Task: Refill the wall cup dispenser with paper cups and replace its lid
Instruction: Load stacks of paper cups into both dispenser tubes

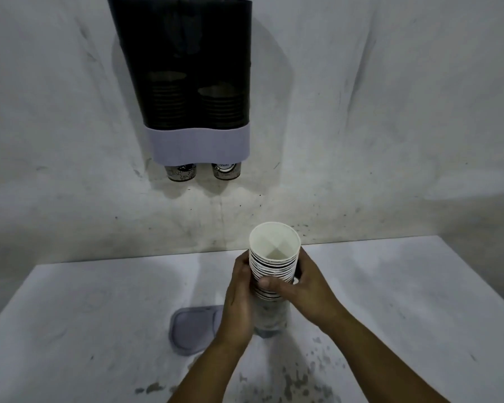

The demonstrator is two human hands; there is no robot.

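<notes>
A tall stack of paper cups [274,257] stands upright on the white table [390,301], mouth facing up. My left hand [239,301] wraps its left side and my right hand [306,289] grips its right side, thumb across the front. On the wall above hangs the cup dispenser [192,82], dark and see-through with a pale grey base band. Two partial cup stacks show inside it, and a cup bottom [181,173] pokes out under each tube. The grey lid [194,327] lies flat on the table, left of the stack, partly behind my left wrist.
The wall [390,112] behind the table is scuffed and grey-white. Dark specks and stains mark the table near its front edge [297,382].
</notes>
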